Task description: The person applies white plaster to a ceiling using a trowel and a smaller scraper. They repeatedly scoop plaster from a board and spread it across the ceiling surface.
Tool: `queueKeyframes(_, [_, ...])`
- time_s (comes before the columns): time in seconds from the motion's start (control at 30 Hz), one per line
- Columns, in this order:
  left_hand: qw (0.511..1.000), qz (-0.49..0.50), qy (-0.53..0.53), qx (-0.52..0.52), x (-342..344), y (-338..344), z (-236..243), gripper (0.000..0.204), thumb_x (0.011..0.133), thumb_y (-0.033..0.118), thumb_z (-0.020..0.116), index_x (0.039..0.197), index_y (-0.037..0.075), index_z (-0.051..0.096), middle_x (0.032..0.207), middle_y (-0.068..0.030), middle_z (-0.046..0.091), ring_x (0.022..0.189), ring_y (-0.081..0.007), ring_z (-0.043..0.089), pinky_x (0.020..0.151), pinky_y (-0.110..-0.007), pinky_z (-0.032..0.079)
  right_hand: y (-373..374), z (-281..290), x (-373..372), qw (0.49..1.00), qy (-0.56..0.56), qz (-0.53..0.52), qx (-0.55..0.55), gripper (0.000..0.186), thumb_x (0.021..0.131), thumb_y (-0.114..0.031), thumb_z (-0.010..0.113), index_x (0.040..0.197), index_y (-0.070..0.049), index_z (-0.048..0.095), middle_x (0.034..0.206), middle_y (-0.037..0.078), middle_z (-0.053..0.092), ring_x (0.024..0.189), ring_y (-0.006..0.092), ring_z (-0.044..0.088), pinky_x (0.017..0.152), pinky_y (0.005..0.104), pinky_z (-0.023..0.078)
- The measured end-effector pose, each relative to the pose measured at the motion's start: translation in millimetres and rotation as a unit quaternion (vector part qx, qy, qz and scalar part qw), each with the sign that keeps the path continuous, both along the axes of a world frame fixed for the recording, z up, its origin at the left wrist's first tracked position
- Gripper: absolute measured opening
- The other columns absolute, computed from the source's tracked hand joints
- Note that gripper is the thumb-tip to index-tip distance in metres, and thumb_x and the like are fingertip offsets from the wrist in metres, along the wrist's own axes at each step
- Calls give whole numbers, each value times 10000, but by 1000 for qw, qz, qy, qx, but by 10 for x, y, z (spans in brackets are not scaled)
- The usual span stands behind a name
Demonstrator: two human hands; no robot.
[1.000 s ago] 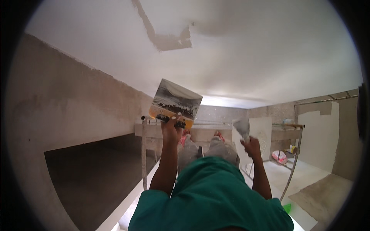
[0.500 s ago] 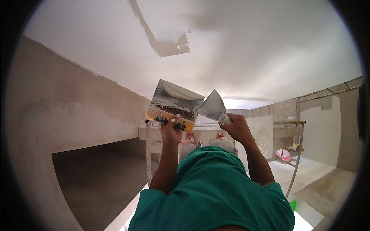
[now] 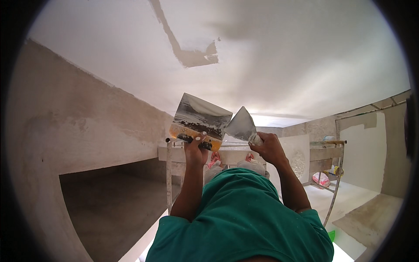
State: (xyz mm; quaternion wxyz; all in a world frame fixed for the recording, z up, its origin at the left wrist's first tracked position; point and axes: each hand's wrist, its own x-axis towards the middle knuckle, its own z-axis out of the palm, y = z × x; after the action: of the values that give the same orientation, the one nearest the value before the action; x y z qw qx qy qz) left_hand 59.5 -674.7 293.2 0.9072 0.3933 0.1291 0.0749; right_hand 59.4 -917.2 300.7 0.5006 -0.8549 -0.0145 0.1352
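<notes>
Our pale surface [image 3: 301, 52] looked mostly coated, one brownish strip [image 3: 192, 57] yet uncovered, while left fingers [image 3: 197, 142] gripped a wide blade [image 3: 201, 118] and right fingers [image 3: 260, 149] a scraper [image 3: 242, 124].

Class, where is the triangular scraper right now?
In the head view, the triangular scraper is just right of centre, in the right hand, beside the wide scraper in the left hand.

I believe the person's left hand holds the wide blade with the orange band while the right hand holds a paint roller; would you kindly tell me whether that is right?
Not quite: the head view shows the right hand holding a scraper with a flat metal blade, not a paint roller. The left hand does hold the wide blade with the orange band.
</notes>
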Motion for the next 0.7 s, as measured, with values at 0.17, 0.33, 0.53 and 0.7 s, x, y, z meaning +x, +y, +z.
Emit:
queueKeyframes(0.17, [1000,-12,-13,-24,2,7,-30,493,748,-59,601,1216,35,479,1077,-76,570,1005,-205,581,909,-381,476,23,54,31,1000,10,2,11,273,752,-195,689,899,33,664,547,88,573,442,133,537,460,312,447])
queueKeyframes(0.33, [996,-78,14,38,-26,-5,-120,401,788,-89,557,1158,63,530,1045,-64,601,1006,-208,587,896,-385,475,28,273,108,999,25,2,-22,265,702,-184,682,852,33,652,660,217,620,614,332,627,637,413,487])
queueKeyframes(0.53, [854,-256,44,450,3,-121,410,144,823,-28,585,961,13,589,1017,-115,654,974,-183,623,827,-304,490,-119,380,165,997,-3,12,-75,258,695,-197,678,849,9,655,722,229,632,684,393,618,666,424,488])
queueKeyframes(0.7, [728,-202,-304,581,199,-67,317,519,741,-9,693,1240,53,563,1338,-161,524,1258,-288,497,991,-358,454,-219,364,138,994,-54,27,-86,259,686,-209,688,844,-7,657,731,219,636,698,401,614,672,427,495])
